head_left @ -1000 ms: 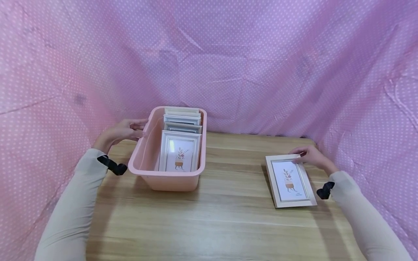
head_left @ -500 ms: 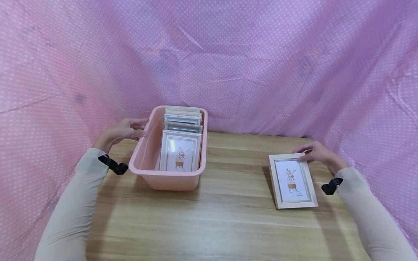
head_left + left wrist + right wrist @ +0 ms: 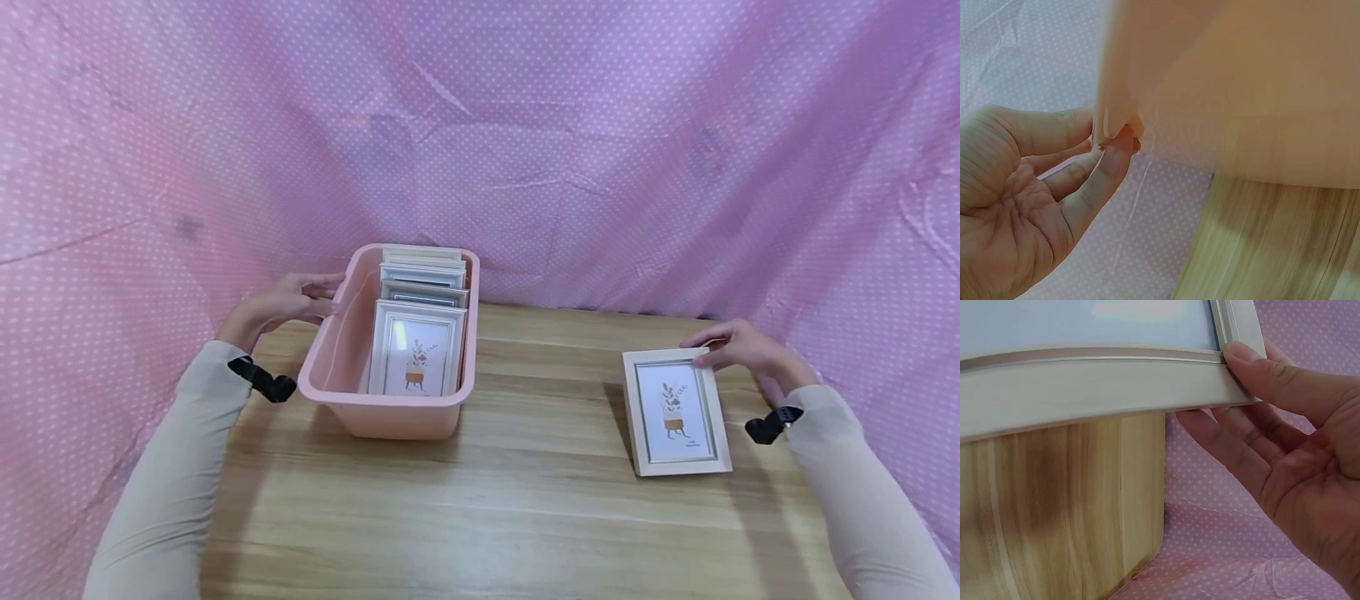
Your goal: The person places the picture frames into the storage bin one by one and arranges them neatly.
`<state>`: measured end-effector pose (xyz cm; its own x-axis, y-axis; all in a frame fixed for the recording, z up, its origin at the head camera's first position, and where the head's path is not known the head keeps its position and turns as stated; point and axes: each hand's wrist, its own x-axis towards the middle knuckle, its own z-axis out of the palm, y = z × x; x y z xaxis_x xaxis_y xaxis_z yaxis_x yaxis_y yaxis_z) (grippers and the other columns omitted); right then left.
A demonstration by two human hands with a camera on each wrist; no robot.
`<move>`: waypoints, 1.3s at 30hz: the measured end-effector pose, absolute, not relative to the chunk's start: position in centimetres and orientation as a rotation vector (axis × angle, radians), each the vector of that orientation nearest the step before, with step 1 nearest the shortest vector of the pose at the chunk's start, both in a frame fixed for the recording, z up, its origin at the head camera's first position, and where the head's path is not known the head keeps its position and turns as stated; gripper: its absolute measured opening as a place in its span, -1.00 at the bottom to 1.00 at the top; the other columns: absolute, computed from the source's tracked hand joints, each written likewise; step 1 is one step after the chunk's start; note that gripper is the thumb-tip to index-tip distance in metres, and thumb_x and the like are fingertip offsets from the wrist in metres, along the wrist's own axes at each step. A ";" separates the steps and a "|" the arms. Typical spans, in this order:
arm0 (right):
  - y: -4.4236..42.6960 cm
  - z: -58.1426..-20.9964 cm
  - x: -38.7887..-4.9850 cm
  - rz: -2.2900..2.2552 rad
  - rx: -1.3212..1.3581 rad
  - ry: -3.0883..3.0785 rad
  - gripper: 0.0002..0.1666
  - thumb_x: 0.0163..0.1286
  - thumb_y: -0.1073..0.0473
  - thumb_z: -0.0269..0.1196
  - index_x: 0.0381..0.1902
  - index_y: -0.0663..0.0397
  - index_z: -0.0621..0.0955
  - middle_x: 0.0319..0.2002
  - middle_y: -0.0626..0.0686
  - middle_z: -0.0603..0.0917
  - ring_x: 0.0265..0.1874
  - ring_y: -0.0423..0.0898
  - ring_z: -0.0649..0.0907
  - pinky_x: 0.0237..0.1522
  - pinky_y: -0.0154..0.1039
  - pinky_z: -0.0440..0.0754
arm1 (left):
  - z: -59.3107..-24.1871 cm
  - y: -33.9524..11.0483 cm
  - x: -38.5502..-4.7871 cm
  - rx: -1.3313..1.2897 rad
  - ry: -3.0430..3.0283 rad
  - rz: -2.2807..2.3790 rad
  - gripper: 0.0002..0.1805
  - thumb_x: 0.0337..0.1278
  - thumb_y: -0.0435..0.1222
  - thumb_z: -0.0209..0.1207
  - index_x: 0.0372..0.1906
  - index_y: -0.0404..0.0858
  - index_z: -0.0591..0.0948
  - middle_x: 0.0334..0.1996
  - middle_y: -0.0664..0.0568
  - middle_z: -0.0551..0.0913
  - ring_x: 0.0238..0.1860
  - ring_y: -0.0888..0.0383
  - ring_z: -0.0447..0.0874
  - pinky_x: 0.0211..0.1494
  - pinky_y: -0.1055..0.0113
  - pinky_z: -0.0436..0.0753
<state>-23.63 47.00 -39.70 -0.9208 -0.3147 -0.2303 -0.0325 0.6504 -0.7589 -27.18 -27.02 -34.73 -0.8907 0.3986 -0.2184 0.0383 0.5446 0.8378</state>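
Note:
A cream picture frame (image 3: 678, 412) with a potted-plant print leans back on the right of the table, its lower edge on the wood. My right hand (image 3: 742, 348) pinches its top right corner; the right wrist view shows the thumb (image 3: 1244, 351) on the front and the other fingers behind. At the left stands a pink plastic bin (image 3: 405, 417) with several picture frames (image 3: 416, 350) upright in a row inside. The left hand (image 3: 288, 304) holds the bin's left rim, and in the left wrist view thumb and fingers pinch that rim (image 3: 1113, 119).
The wooden table (image 3: 487, 517) reaches back to a pink polka-dot curtain (image 3: 525, 167), which hangs behind and on both sides. Bare wood lies between the bin and the cream frame.
The right hand has shifted slightly right and back, and the cream frame it holds now stands a little more upright and straighter. The left hand keeps its hold on the bin.

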 end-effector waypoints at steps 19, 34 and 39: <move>45.9 -37.8 -24.0 -1.247 -0.371 2.536 -0.55 0.21 0.40 0.44 0.06 0.48 0.65 -0.29 0.02 0.85 -0.32 -0.20 0.78 -0.19 -0.36 0.79 | -35.0 -26.9 -27.3 0.359 2.397 1.287 -0.22 0.44 -0.36 0.16 0.61 -0.33 0.08 0.47 -0.44 0.30 0.37 -0.23 0.45 0.15 0.24 0.78; 42.7 -36.0 -24.7 -1.334 -0.238 2.545 -0.48 0.15 0.35 0.50 0.09 0.42 0.67 -0.28 0.00 0.85 -0.31 -0.23 0.77 -0.17 -0.40 0.75 | -34.8 -26.8 -27.1 0.337 2.394 1.309 -0.20 0.41 -0.35 0.19 0.61 -0.34 0.09 0.47 -0.45 0.29 0.33 -0.15 0.49 0.13 0.27 0.78; 42.0 -35.7 -25.1 -1.304 -0.213 2.561 -0.46 0.15 0.29 0.52 0.11 0.32 0.68 -0.27 -0.02 0.85 -0.28 -0.21 0.77 -0.12 -0.43 0.70 | -34.8 -27.0 -27.0 0.336 2.381 1.326 -0.20 0.40 -0.38 0.18 0.61 -0.36 0.08 0.43 -0.49 0.32 0.18 0.08 0.60 0.11 0.29 0.78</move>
